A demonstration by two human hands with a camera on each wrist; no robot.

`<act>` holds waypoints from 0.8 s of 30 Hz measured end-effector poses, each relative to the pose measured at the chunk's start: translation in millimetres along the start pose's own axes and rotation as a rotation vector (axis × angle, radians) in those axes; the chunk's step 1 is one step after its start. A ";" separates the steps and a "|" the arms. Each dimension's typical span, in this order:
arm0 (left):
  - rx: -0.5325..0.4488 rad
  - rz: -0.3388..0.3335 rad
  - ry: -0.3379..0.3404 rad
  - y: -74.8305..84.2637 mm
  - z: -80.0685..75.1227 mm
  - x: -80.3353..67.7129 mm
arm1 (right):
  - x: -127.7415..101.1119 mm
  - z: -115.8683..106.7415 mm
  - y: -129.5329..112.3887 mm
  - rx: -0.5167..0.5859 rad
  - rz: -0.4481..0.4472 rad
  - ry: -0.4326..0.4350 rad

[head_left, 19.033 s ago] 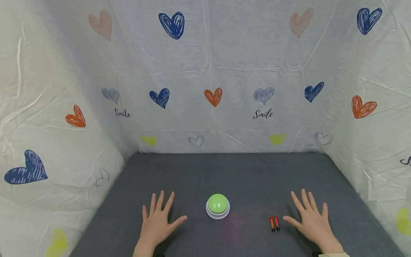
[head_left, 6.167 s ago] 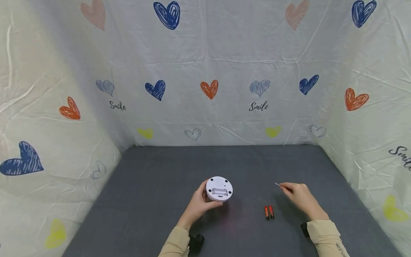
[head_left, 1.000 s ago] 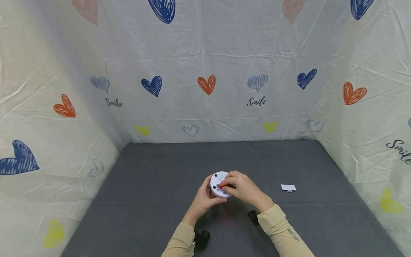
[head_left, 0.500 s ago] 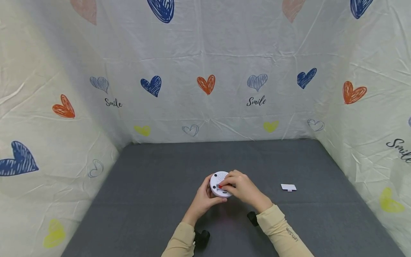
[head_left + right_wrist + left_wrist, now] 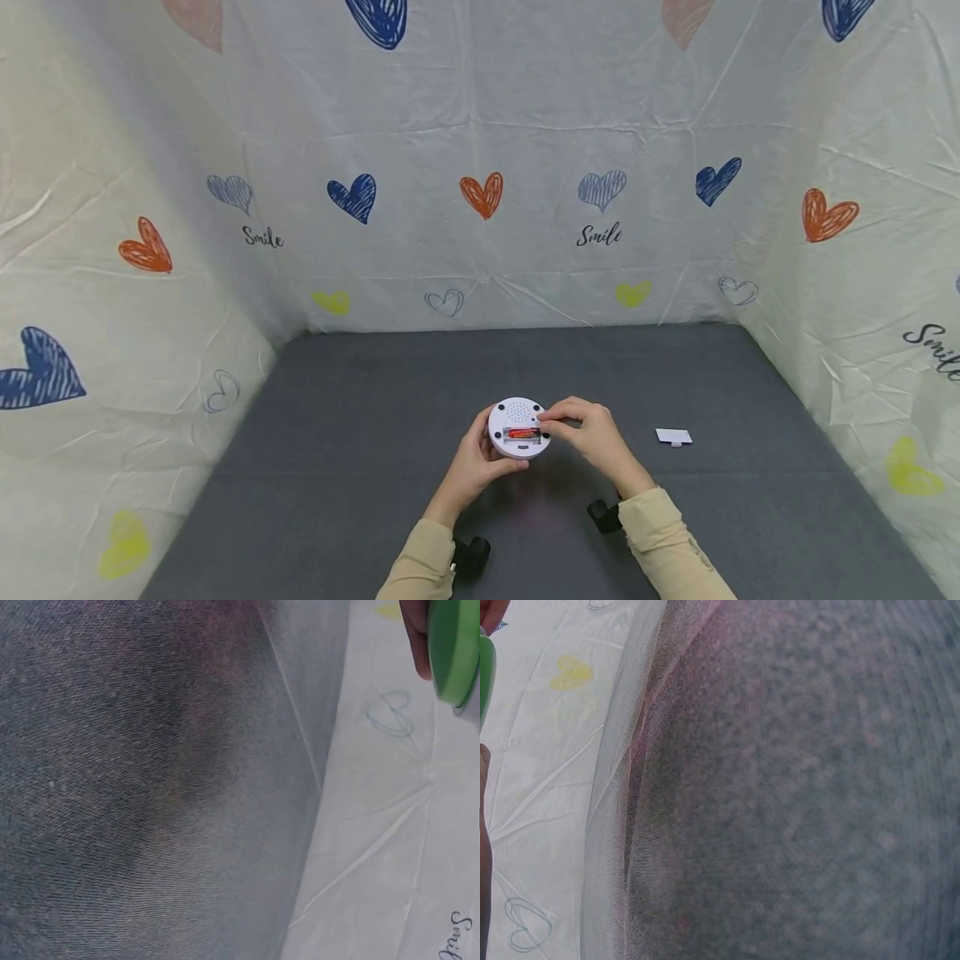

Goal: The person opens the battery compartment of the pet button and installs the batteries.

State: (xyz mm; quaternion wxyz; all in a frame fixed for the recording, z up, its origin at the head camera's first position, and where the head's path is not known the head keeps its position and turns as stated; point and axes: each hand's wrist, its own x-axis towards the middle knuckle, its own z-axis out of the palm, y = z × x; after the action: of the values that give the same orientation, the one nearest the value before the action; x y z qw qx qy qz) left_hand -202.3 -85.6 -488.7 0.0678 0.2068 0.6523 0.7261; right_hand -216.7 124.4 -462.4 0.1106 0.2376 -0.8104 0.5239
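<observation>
In the head view my left hand (image 5: pixel 474 467) grips a round push button (image 5: pixel 519 408) by its side, its white underside turned up. A red battery (image 5: pixel 521 433) lies in the open battery compartment, beside a pale stretch of slot. My right hand (image 5: pixel 592 433) is at the right rim, thumb and index finger pinched together. A thin dark reddish sliver between them looks like a second battery, mostly hidden by the fingers. The button's green dome (image 5: pixel 450 649) shows in the right wrist view, and a green edge (image 5: pixel 486 675) in the left wrist view.
On the grey table (image 5: pixel 375 400), to the right of the hands, lies the white battery cover (image 5: pixel 674 437) with its small tab. White cloth (image 5: pixel 480 100) printed with hearts rises at the back and both sides. Black wrist cameras (image 5: pixel 471 557) hang below the sleeves.
My right fingers have drawn back rightward from over the compartment to the rim, exposing the red battery inside. The left hand still holds the button in nearly the same place.
</observation>
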 end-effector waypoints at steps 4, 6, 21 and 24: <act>-0.021 0.010 0.000 -6.3 -1.7 0.9 | -1.7 -4.9 -23.1 0.019 0.012 -0.018; -0.024 0.008 0.003 -9.6 -2.7 1.5 | -2.3 -6.4 -33.8 0.023 0.022 -0.023; -0.007 0.014 0.007 -1.0 0.2 -2.1 | 2.4 -1.5 -16.8 0.082 0.139 -0.129; -0.008 0.017 0.003 -1.9 0.9 -1.0 | 4.4 1.8 -6.1 0.055 0.159 -0.118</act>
State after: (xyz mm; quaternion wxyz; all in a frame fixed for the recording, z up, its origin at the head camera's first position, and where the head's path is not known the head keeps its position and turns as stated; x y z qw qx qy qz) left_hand -201.3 -84.9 -490.7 0.0615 0.2112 0.6478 0.7294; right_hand -217.3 119.5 -456.5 0.0141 0.2061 -0.8171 0.5382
